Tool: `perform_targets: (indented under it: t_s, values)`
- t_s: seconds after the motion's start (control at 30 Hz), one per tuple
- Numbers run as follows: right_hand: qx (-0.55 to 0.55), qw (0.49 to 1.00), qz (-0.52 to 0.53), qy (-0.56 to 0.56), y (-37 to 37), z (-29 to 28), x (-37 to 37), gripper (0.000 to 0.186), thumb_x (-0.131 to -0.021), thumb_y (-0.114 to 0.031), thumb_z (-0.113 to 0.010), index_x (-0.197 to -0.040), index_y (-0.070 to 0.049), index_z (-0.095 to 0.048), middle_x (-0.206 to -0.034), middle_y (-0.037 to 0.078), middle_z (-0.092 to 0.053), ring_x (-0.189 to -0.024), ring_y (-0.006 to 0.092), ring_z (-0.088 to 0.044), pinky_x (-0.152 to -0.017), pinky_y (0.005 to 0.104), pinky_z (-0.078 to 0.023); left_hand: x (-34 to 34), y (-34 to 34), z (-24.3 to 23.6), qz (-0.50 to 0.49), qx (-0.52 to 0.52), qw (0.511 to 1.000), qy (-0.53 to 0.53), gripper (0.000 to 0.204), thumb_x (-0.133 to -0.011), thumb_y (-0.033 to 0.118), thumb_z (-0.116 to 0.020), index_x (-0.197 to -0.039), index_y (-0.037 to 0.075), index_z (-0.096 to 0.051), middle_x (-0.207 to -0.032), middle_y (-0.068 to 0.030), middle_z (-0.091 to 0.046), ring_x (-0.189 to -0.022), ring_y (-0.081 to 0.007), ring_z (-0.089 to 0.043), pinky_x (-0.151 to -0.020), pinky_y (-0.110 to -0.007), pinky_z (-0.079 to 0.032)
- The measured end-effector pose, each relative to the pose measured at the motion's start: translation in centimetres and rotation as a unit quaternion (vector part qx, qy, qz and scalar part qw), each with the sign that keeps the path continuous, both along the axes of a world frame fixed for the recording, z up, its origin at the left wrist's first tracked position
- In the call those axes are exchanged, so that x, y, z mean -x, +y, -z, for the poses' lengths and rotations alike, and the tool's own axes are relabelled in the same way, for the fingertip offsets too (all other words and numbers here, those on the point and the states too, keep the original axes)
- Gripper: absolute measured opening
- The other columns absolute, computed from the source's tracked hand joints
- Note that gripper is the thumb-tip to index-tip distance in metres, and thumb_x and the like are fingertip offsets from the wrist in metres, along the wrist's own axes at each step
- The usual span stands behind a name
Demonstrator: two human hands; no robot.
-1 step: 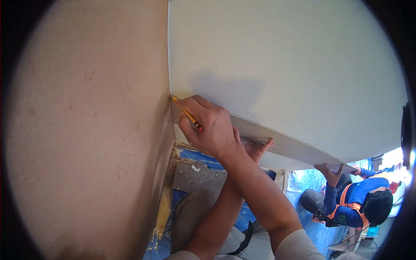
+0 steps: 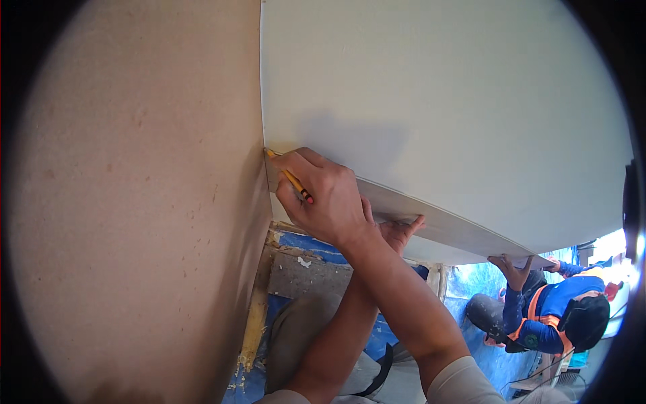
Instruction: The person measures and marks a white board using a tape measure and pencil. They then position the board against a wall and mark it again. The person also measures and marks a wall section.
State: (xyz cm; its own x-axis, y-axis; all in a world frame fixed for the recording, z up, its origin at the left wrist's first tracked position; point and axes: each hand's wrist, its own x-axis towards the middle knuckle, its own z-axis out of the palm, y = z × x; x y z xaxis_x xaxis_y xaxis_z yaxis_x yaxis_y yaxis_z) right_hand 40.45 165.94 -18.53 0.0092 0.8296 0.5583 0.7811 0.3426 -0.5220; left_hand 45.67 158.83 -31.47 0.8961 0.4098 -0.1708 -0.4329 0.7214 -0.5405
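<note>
My right hand [image 2: 326,195] is closed round a yellow pencil [image 2: 296,183] with a pink eraser. The pencil's tip touches the inner corner at the end of a long, narrow pale board [image 2: 444,225]. This board lies along a large white panel [image 2: 457,121] and slants down to the right. Beneath my crossing right forearm, my left hand [image 2: 400,234] presses against the board from below, thumb stretched out and fingers spread. Some of its fingers are hidden behind the right hand. A co-worker's hand [image 2: 515,271] supports the board's far right end.
A tan wall panel [image 2: 141,195] fills the left side and meets the white panel at a corner. The co-worker [image 2: 548,316], in blue with orange straps, crouches at lower right. Blue sheeting [image 2: 471,283] and a grey block [image 2: 303,275] lie below my hands.
</note>
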Motion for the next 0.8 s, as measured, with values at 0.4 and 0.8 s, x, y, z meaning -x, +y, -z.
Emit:
perform_targets:
  t_s: [0.4, 0.8]
  values:
    - [0.002, 0.997, 0.024, -0.074, -2.7, -0.3, -1.7, 0.029, -0.084, -0.003, -0.065, -0.112, -0.007, -0.072, -0.088, 0.009, -0.069, -0.071, 0.0292, -0.068, -0.065, 0.0399, -0.056, -0.9, 0.2, -0.2, -0.008, -0.003, 1.0, 0.003, 0.122, -0.079, 0.07, -0.075, -0.159, 0.0, -0.014, -0.165, -0.0256, -0.016, -0.153, -0.0494, -0.011, -0.118, -0.061, -0.038]
    - [0.051, 0.988, 0.122, -0.076, -15.2, -0.8, -12.3, 0.031, -0.08, 0.005, -0.066, -0.11, -0.002, -0.072, -0.097, 0.014, -0.074, -0.081, 0.0304, -0.073, -0.071, 0.038, -0.058, -1.0, -0.4, 1.0, -0.068, -0.136, 0.988, 0.027, 0.119, -0.082, 0.072, -0.072, -0.161, 0.005, -0.014, -0.166, -0.0243, -0.014, -0.154, -0.0489, -0.007, -0.119, -0.062, -0.036]
